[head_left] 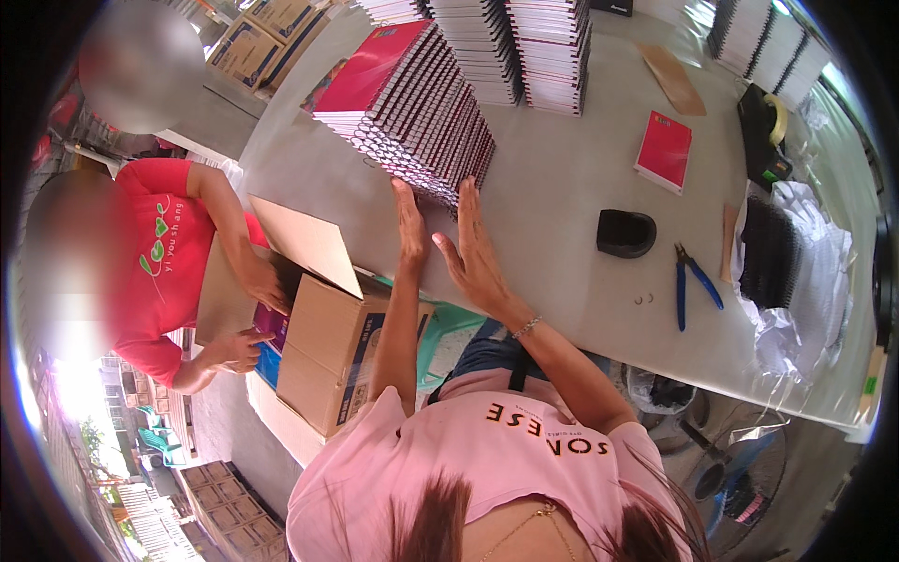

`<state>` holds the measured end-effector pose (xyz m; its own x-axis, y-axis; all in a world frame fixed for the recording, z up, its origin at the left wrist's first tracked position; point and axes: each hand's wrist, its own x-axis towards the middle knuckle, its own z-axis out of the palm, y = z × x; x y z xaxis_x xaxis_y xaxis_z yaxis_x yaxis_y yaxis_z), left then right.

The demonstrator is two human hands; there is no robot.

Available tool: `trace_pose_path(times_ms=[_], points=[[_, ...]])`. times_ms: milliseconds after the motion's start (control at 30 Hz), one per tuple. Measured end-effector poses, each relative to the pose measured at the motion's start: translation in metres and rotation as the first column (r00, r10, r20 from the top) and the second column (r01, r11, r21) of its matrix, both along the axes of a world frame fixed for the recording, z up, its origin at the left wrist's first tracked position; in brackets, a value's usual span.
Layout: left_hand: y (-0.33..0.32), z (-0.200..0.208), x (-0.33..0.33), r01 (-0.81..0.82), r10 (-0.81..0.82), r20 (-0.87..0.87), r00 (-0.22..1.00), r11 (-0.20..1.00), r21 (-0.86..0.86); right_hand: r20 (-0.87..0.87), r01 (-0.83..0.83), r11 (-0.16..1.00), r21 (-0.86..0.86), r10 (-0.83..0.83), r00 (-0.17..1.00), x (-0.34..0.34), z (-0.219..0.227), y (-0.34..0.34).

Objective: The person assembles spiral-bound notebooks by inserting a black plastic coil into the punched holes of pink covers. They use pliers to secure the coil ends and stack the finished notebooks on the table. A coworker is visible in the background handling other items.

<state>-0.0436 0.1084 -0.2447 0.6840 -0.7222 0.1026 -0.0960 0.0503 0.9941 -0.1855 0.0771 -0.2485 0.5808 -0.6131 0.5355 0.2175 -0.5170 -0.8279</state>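
Note:
A tall stack of spiral-bound notebooks (435, 117) with red covers stands on the grey table, its wire-bound edges toward me. My left hand (409, 223) is held flat, fingers stretched out, at the lower left of the stack's near side. On the other side of that near end, my right hand (476, 258) lies straight-fingered against the stack, thumb apart. Both palms face each other, and neither hand grips anything. A single red notebook (665, 150) lies off to the right.
More notebook stacks (552, 61) stand behind. To the right are a rounded black object (626, 233), blue-handled pliers (683, 295), black binding coils (770, 253) on white wrap and a tape dispenser (763, 140). At left, a co-worker in red (178, 253) reaches into an open cardboard box (323, 351).

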Motion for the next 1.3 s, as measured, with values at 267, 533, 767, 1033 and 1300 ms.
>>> trace_pose_path(times_ms=[267, 533, 767, 1033, 1300], points=[[0.011, -0.006, 0.008, -0.034, 0.046, -0.096, 0.994, 0.991, 0.126, -0.103, 0.003, 0.992, -0.123, -0.016, 0.995, 0.001, -0.001, 0.001], [0.004, 0.015, -0.012, -0.104, 0.104, 0.010, 0.995, 0.994, -0.019, -0.127, -0.004, 0.994, -0.114, -0.010, 0.992, -0.002, -0.005, 0.002], [0.010, 0.001, -0.022, -0.193, 0.185, -0.055, 0.981, 0.937, -0.292, -0.203, 0.099, 0.995, -0.007, -0.098, 0.974, -0.037, -0.001, -0.034], [0.066, -0.001, -0.064, -0.294, 0.264, -0.147, 0.953, 0.924, -0.246, -0.195, 0.751, 0.618, -0.231, -0.786, 0.587, -0.167, 0.045, -0.189], [0.084, 0.012, -0.145, 0.101, -0.128, -0.141, 0.982, 0.978, -0.181, -0.608, 0.741, 0.623, -0.250, -0.697, 0.381, -0.214, -0.012, -0.280]])
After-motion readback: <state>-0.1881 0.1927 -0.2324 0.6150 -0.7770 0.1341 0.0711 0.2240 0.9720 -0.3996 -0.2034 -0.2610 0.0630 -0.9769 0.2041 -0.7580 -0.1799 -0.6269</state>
